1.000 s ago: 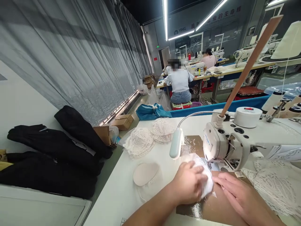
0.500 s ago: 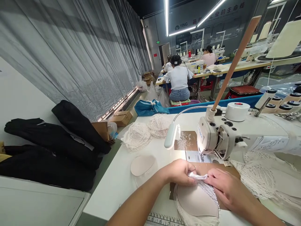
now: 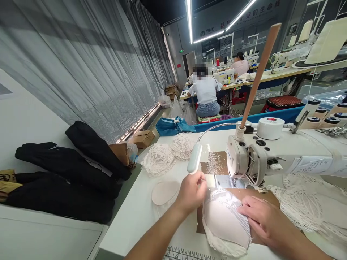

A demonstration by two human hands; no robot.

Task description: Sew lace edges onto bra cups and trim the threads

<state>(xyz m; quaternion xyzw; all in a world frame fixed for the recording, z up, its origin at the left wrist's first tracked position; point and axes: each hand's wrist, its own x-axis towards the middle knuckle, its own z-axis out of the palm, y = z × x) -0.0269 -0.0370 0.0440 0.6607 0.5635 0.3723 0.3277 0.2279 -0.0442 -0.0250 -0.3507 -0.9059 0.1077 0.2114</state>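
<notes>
A beige bra cup with white lace trim [image 3: 225, 222] lies in front of the sewing machine [image 3: 244, 155], its lace edge towards the needle area. My right hand [image 3: 261, 216] is at the cup's right side, fingertips gripping the lace edge. Left of the cup, my left hand [image 3: 192, 191] is raised just below the small lamp [image 3: 194, 159], apart from the cup. Its fingers are curled closed, and whatever they may pinch is hidden. Beyond my left wrist rests another beige cup piece [image 3: 162, 193].
Lace cups [image 3: 159, 159] are piled at the table's back left; more lace pieces [image 3: 303, 206] lie right of my right hand. A ruler strip [image 3: 179, 254] runs along the front edge. Thread cones [image 3: 330, 121] stand behind the machine. A co-worker [image 3: 207, 94] sits further back.
My left hand has let go of the cup's top lace edge and moved left and up. The lace there now lies flatter. My right hand has stayed at the cup's right edge.
</notes>
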